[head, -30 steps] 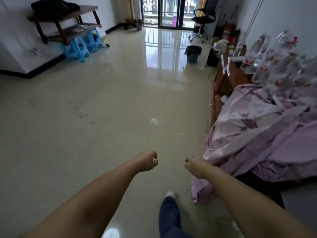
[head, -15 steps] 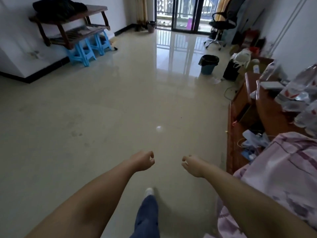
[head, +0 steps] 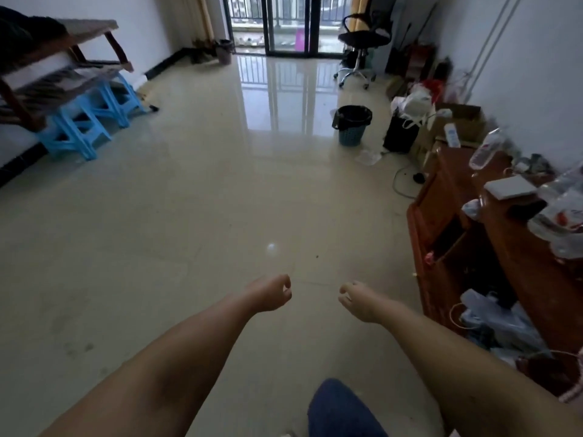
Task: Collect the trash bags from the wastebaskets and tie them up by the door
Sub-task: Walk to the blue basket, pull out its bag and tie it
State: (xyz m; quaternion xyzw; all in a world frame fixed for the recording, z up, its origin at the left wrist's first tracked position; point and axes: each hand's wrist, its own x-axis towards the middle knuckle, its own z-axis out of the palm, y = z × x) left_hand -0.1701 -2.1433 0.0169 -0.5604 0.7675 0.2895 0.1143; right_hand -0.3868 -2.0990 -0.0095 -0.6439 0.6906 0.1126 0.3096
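**Glossy tile floor and what stands on it**

The pale, shiny floor (head: 195, 216) carries a blue wastebasket (head: 351, 127) lined with a black trash bag (head: 352, 112). Just right of the wastebasket stands a black bin (head: 400, 134) stuffed with white bags, and a clear plastic scrap (head: 367, 157) lies on the tiles in front of the two. Beyond the wastebasket, near the glass door, is a black office chair (head: 361, 48). Far left of it, blue stools (head: 85, 124) sit under a wooden rack (head: 63, 74). Nearer and to its right stands a wooden cabinet (head: 448, 216), with a cable (head: 400, 181) looping beside it.
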